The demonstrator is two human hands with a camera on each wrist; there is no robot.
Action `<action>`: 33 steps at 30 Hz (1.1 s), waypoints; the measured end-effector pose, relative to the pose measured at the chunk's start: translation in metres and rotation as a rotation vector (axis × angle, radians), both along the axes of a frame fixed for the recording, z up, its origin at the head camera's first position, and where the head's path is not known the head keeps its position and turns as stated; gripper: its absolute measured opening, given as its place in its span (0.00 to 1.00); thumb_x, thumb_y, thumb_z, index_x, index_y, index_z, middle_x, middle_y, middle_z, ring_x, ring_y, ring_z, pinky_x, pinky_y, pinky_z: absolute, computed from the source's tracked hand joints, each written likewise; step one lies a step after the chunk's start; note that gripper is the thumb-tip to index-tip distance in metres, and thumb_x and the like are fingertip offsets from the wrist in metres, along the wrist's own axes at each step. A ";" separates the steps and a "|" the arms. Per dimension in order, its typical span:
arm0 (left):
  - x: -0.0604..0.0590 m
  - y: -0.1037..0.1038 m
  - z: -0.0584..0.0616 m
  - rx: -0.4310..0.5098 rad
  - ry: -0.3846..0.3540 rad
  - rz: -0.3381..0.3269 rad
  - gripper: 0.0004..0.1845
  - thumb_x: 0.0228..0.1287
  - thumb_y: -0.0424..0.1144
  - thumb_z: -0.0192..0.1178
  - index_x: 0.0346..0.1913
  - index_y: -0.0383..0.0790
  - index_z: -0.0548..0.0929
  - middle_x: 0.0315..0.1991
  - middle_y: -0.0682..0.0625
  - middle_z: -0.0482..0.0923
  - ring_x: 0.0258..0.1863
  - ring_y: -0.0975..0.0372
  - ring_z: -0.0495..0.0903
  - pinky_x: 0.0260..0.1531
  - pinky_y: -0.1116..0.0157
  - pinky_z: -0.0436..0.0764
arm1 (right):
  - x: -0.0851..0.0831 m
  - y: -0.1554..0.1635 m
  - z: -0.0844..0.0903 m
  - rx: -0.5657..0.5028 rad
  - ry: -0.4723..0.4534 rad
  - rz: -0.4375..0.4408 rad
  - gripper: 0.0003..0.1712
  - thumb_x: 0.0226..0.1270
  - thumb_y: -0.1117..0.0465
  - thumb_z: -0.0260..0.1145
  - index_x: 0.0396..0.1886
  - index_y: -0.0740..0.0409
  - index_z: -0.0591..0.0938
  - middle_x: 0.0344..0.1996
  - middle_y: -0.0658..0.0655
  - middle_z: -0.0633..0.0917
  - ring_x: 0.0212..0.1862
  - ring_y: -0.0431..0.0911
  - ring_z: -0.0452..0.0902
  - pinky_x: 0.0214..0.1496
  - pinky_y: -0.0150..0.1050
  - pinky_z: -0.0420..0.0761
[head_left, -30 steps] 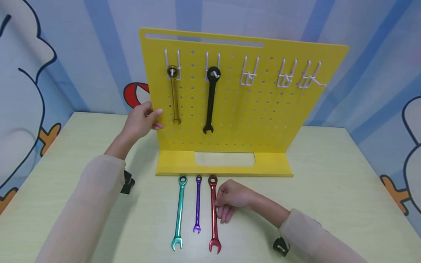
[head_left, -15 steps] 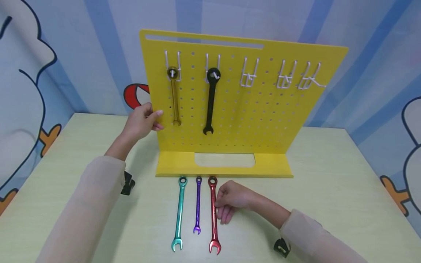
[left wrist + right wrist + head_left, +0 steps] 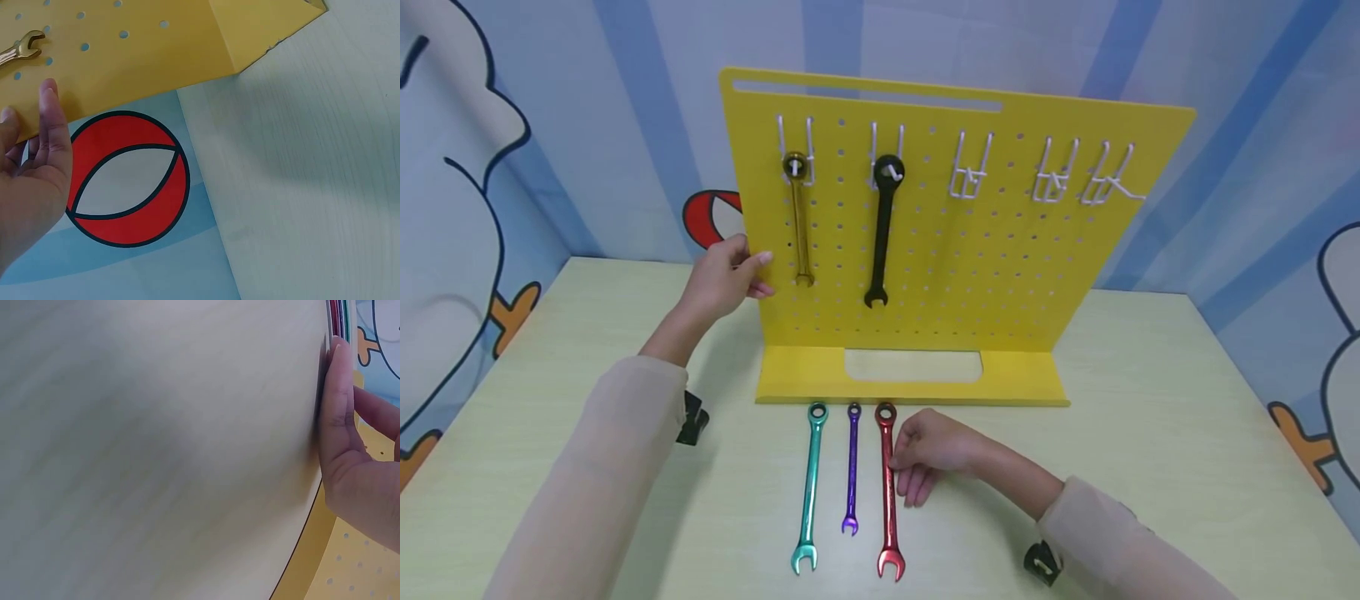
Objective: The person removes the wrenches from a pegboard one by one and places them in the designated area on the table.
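My left hand (image 3: 721,275) grips the left edge of a yellow pegboard (image 3: 955,275), its thumb on the front face. In the left wrist view, the hand (image 3: 37,169) is at the board's edge near a gold wrench end (image 3: 25,49). On the table, my right hand (image 3: 932,450) touches the right side of a red combination wrench (image 3: 888,492); no finger shows on that wrench's left side. In the right wrist view, the right hand's (image 3: 350,437) fingers lie low along the table. Left of the red wrench lie a purple wrench (image 3: 852,471) and a teal wrench (image 3: 810,487).
Gold (image 3: 800,225) and black (image 3: 883,233) wrenches hang on the board's left hooks. Bare white hooks (image 3: 967,179) are farther right. The board's base (image 3: 805,375) stands behind the loose wrenches on the pale table (image 3: 1150,467). A patterned blue backdrop (image 3: 940,42) stands behind.
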State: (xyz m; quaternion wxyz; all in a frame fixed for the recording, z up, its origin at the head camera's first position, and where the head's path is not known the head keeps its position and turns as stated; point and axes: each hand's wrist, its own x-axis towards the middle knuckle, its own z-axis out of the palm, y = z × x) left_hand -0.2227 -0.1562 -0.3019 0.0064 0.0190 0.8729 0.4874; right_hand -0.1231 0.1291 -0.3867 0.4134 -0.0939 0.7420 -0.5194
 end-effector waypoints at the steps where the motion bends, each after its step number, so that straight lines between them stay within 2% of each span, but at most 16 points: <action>1: 0.000 0.000 0.000 0.000 0.001 -0.001 0.15 0.69 0.42 0.48 0.32 0.33 0.62 0.29 0.41 0.69 0.30 0.55 0.83 0.28 0.70 0.82 | 0.000 0.000 0.001 0.005 0.006 0.000 0.05 0.61 0.72 0.59 0.29 0.71 0.73 0.20 0.65 0.82 0.20 0.53 0.81 0.23 0.44 0.83; 14: 0.000 0.000 0.000 -0.003 -0.001 0.004 0.15 0.69 0.43 0.48 0.33 0.33 0.63 0.31 0.41 0.71 0.31 0.54 0.83 0.28 0.70 0.82 | -0.007 0.005 0.010 0.046 0.117 0.001 0.05 0.62 0.69 0.60 0.32 0.69 0.75 0.20 0.63 0.82 0.21 0.52 0.80 0.23 0.43 0.83; 20: 0.000 0.000 0.000 0.001 0.001 0.004 0.15 0.69 0.43 0.48 0.33 0.33 0.64 0.31 0.41 0.71 0.31 0.54 0.82 0.28 0.70 0.82 | -0.014 0.007 0.015 0.035 0.140 0.009 0.04 0.64 0.71 0.56 0.32 0.71 0.76 0.23 0.64 0.82 0.23 0.53 0.80 0.26 0.43 0.83; 33: 0.000 0.001 0.000 0.002 0.009 0.002 0.15 0.69 0.43 0.48 0.31 0.33 0.62 0.29 0.41 0.70 0.30 0.55 0.83 0.27 0.70 0.82 | -0.024 0.010 0.020 0.007 0.165 -0.013 0.03 0.63 0.73 0.55 0.34 0.71 0.75 0.26 0.66 0.81 0.25 0.54 0.80 0.29 0.44 0.83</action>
